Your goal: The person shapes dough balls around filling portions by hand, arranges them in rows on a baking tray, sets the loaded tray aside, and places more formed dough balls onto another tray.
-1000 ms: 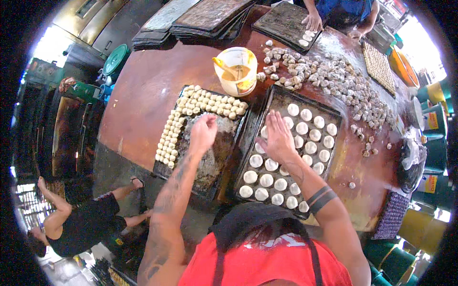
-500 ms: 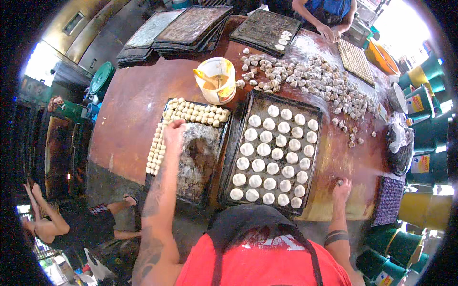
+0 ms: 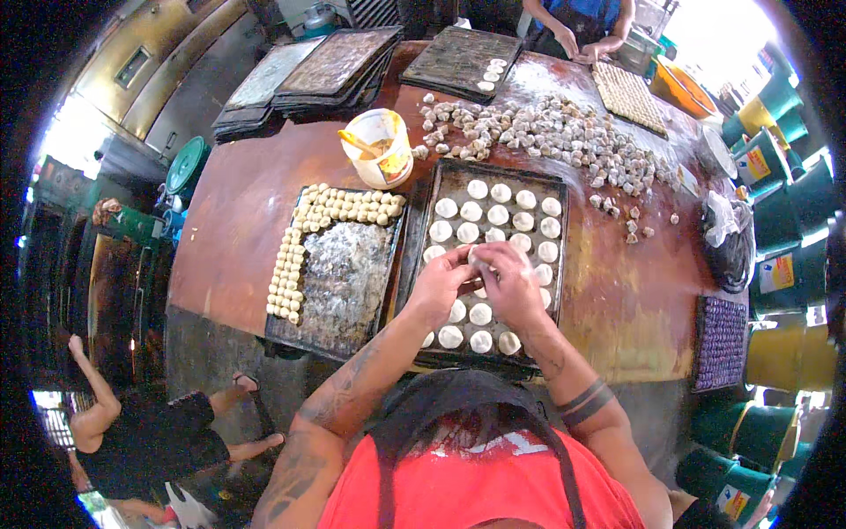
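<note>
Over the right-hand dark baking tray (image 3: pixel 559 264), my left hand (image 3: pixel 438 286) and my right hand (image 3: pixel 511 284) meet, fingers closed together on a small whitish piece of dough (image 3: pixel 475 256). The fingers hide most of that piece. Rows of flat, round white dough pieces (image 3: pixel 471 212) cover the tray; my hands block the ones in the middle. To the left, a second tray (image 3: pixel 348 269) carries small pale dough balls (image 3: pixel 289 275) along its far and left edges, with a floury bare surface beside them.
A white tub (image 3: pixel 379 167) of yellow-brown stuff stands behind the trays. Floury lumps (image 3: pixel 573 137) are heaped farther right. Stacked trays (image 3: pixel 330 66) lie at the back. A co-worker's hands (image 3: pixel 582 51) are by a full tray (image 3: pixel 627 95). A black bag (image 3: pixel 727 247) sits at right.
My left hand has come from the dough balls on the left tray, and my right hand from the table at the right. Both now meet over the right-hand tray. The view has shifted slightly.
</note>
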The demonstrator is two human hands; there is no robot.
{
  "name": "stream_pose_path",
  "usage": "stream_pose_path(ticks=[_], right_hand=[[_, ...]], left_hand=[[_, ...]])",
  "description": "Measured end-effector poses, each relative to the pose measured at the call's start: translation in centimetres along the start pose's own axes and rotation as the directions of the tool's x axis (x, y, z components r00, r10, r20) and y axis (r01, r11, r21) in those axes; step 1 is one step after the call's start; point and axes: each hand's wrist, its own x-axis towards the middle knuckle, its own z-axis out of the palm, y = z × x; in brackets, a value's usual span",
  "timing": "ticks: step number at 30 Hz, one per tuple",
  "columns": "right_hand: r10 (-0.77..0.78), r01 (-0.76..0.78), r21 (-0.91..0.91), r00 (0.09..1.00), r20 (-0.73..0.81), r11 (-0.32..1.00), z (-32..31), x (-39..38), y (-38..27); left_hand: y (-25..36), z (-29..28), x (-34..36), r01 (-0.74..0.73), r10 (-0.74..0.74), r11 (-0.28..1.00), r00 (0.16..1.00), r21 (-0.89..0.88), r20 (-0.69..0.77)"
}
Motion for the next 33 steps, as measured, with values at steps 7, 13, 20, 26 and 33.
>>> stream_pose_path(ticks=[7,13,20,26,33], right_hand=[[0.424,-0.568,0.382,0.813,0.399,0.729,-3.2,-0.2,-0.5],[0.460,-0.599,0.669,0.790,0.405,0.440,-2.6,-0.4,0.0],[0.548,-0.488,0.390,0.834,-0.053,0.781,-2.2,1.6,-2.0],[0.176,-0.167,0.126,0.982,-0.067,0.978,-2.1,1.3,-3.0],[-0.043,0.000,0.222,0.981,0.189,0.975,-3.2,4.7,-1.4]], left_hand=[[1.3,-0.1,-1.3,-0.120,0.107,0.870,0.993,0.478,0.054],[2.0,3.7,-1.9,-0.161,0.192,0.964,0.972,0.210,-0.135],[-0.4,3.2,-1.7,-0.605,0.716,0.448,0.684,0.659,0.141],[1.9,0.2,0.7,-0.091,0.084,0.978,0.996,-0.190,-0.043],[2.0,1.1,0.9,0.008,-0.002,0.999,0.989,-0.040,0.148]])
